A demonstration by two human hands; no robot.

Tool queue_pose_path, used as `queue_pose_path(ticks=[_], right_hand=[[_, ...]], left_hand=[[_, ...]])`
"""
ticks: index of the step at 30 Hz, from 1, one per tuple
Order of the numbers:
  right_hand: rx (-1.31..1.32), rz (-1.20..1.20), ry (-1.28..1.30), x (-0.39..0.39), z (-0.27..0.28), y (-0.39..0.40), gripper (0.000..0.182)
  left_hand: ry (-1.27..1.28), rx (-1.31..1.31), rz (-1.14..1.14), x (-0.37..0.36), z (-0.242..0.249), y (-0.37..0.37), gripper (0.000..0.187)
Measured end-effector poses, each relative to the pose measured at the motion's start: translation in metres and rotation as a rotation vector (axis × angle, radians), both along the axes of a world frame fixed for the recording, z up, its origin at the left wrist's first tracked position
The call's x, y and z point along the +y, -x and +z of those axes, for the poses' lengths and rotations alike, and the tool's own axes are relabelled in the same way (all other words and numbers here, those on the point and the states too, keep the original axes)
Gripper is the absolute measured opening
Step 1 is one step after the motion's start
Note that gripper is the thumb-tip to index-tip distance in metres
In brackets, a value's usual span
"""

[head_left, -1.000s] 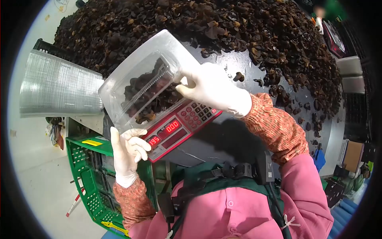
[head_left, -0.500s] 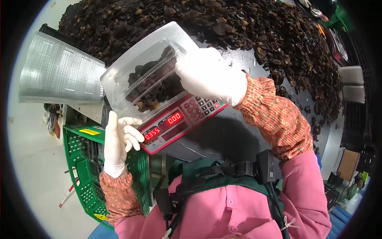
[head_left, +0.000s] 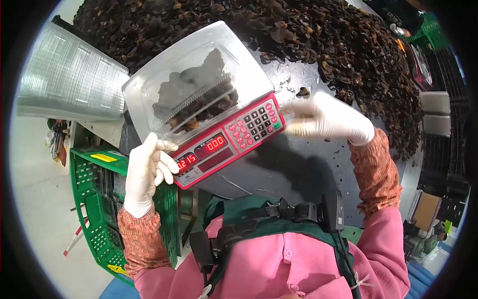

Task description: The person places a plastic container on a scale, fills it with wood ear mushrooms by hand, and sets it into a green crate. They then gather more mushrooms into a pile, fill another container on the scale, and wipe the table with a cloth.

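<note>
A red-framed digital scale [head_left: 259, 130] with lit red digits stands at the centre, tilted in my view. On its pale pan [head_left: 224, 37] sits a clear plastic clamshell container [head_left: 149, 99] holding dark brown, ruffled pieces [head_left: 186, 89] that look like wood ear mushroom. My left hand [head_left: 147, 172], in a white glove, is at the container's near left corner, thumb and forefinger closed on its edge, other fingers curled beside the display. White-gloved too, my right hand [head_left: 328, 119] hovers right of the keypad, slightly blurred, fingers stretched out and nothing visible in them.
A large heap of the same dark pieces [head_left: 298, 30] covers the back and right of the grey table [head_left: 294, 159]. Stacked clear containers [head_left: 72, 74] lie at the left. A green crate [head_left: 99, 199] stands below them. Another person's gloved hand [head_left: 398, 30] shows at the far right.
My right hand has moved from over the container to the right of the scale. The left display went from 0.355 to about 0.215. My left hand has stayed at the corner.
</note>
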State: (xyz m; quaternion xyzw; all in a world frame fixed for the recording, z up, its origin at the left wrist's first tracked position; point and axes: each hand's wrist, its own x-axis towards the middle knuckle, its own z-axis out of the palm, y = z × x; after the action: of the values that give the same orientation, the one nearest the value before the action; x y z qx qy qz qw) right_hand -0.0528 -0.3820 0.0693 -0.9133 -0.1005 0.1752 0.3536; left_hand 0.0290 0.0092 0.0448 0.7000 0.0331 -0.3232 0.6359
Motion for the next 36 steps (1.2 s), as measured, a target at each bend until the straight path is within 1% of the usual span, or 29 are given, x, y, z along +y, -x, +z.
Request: queue_pose_path(ticks=[1,2,3,4,6,7,10,11,14,15,17,20,21,24,25,26,28,30,32,34,36], right_hand=[[0.231,-0.314,-0.334,0.005,0.001,-0.012,0.047],[0.272,-0.420,-0.569,0.006,0.006,-0.024,0.044],[0.264,-0.445,-0.649,0.014,0.001,-0.033,0.045],[0.255,-0.468,-0.731,0.023,-0.007,-0.041,0.046],[0.344,-0.404,-0.734,0.043,-0.013,-0.052,0.041],[0.357,-0.370,-0.882,0.047,-0.022,-0.054,0.034],[0.407,-0.431,-0.970,0.053,-0.036,-0.054,0.028],[0.446,-0.471,-1.020,0.057,-0.032,-0.051,0.029],[0.418,-0.473,-0.965,0.061,-0.030,-0.054,0.023],[0.395,-0.473,-0.924,0.062,-0.029,-0.055,0.022],[0.352,-0.472,-0.843,0.065,-0.027,-0.056,0.020],[0.367,-0.460,-0.877,0.065,-0.032,-0.055,0.013],[0.390,-0.421,-0.893,0.060,-0.039,-0.056,0.018],[0.370,-0.426,-0.859,0.058,-0.032,-0.053,0.029],[0.376,-0.424,-0.816,0.057,-0.024,-0.049,0.038],[0.379,-0.448,-0.770,0.057,-0.019,-0.045,0.043],[0.324,-0.488,-0.788,0.048,-0.022,-0.041,0.046],[0.284,-0.535,-0.813,0.041,-0.023,-0.040,0.047],[0.289,-0.535,-0.882,0.036,-0.030,-0.040,0.044],[0.305,-0.536,-0.897,0.044,-0.026,-0.041,0.038],[0.330,-0.542,-0.934,0.045,-0.034,-0.039,0.034]], left_hand=[[0.005,0.006,0.003,-0.001,-0.002,0.002,0.056],[0.008,0.009,0.006,-0.002,-0.004,0.004,0.053],[0.055,0.024,0.028,-0.002,-0.007,0.005,0.045],[0.084,0.046,0.058,-0.001,-0.010,0.007,0.042],[0.132,0.070,0.085,-0.003,-0.011,0.008,0.039],[0.175,0.126,0.150,-0.002,-0.017,0.008,0.036],[0.251,0.221,0.145,0.004,-0.026,0.004,0.034],[0.281,0.187,0.126,0.005,-0.028,0.004,0.031],[0.258,0.150,0.172,-0.004,-0.019,0.006,0.028],[0.291,0.151,0.119,0.000,-0.021,0.005,0.027],[0.312,0.100,0.100,0.002,-0.025,0.005,0.027],[0.324,0.045,0.075,0.007,-0.034,0.007,0.029],[0.324,0.031,0.069,0.008,-0.035,0.007,0.030],[0.060,0.012,0.011,0.004,-0.007,0.012,0.037],[-0.049,0.018,-0.008,0.008,-0.002,0.012,0.047],[-0.061,-0.143,-0.033,0.021,-0.001,0.014,0.056],[-0.075,-0.262,0.115,0.048,0.006,0.010,0.063],[0.004,-0.211,0.314,0.065,0.021,0.008,0.064],[0.067,-0.221,0.380,0.075,0.023,0.012,0.057],[-0.001,-0.290,0.352,0.068,0.017,0.021,0.053],[0.012,-0.376,0.231,0.060,0.000,0.033,0.046]])
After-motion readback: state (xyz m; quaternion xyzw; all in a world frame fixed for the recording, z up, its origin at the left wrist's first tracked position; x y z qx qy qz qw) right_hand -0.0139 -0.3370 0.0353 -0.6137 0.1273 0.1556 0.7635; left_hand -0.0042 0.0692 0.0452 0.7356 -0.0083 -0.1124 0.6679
